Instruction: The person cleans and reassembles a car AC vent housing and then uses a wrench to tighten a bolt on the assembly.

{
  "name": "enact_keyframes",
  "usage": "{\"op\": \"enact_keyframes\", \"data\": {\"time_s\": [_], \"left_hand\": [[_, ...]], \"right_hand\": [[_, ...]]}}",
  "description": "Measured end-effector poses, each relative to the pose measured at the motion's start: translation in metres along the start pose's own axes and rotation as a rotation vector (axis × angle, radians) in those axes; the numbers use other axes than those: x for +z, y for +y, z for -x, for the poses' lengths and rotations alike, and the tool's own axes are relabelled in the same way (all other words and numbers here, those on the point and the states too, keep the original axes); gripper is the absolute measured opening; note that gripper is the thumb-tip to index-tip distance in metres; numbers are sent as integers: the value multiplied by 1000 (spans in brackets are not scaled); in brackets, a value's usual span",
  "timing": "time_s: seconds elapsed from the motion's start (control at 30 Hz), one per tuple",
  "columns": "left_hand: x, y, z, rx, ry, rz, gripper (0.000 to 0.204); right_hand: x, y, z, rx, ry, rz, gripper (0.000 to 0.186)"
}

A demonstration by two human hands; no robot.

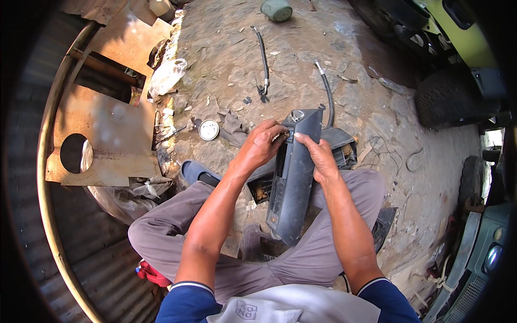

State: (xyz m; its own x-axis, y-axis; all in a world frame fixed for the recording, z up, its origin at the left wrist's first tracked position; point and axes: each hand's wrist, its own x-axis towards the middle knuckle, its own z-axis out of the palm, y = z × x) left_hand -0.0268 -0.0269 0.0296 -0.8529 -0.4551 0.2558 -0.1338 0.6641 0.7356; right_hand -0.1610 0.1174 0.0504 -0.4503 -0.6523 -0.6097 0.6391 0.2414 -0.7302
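Note:
A long dark grey plastic housing stands tilted between my bent legs, with a metal fitting at its top end. My right hand grips the housing's right side near the top, thumb on its face. My left hand is closed at the upper left edge, fingertips pressed at a recess; whatever they hold is too small to make out. Another dark plastic housing lies behind, partly hidden by the first one and my arms.
Two black hoses lie ahead, beside a round tin and a green container. Cut rusty sheets and plastic bags are left. Vehicles with a tyre and headlamp stand right. A blue sandal lies near my knee.

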Motion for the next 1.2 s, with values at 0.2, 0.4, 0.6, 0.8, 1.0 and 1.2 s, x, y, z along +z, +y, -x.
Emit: {"op": "enact_keyframes", "data": {"time_s": [0.2,0.4,0.6,0.8,1.0,1.2], "left_hand": [[-3,-1,-2,6,-52,-11,17],[-1,-1,-4,-27,-65,-28,16],[4,3,-4,-259,-43,155,17],[9,-10,2,-99,-17,131,17],[2,0,-4,3,-85,-29,16],[-6,5,-5,92,-125,-166,19]], "right_hand": [[1,-3,3,26,-9,9,31],[-3,1,0,9,-25,15,31],[-2,-3,2,34,-22,-7,33],[-4,1,-2,37,-20,4,34],[-5,2,-2,15,-1,-22,34],[-3,-2,0,23,-12,1,32]]}}
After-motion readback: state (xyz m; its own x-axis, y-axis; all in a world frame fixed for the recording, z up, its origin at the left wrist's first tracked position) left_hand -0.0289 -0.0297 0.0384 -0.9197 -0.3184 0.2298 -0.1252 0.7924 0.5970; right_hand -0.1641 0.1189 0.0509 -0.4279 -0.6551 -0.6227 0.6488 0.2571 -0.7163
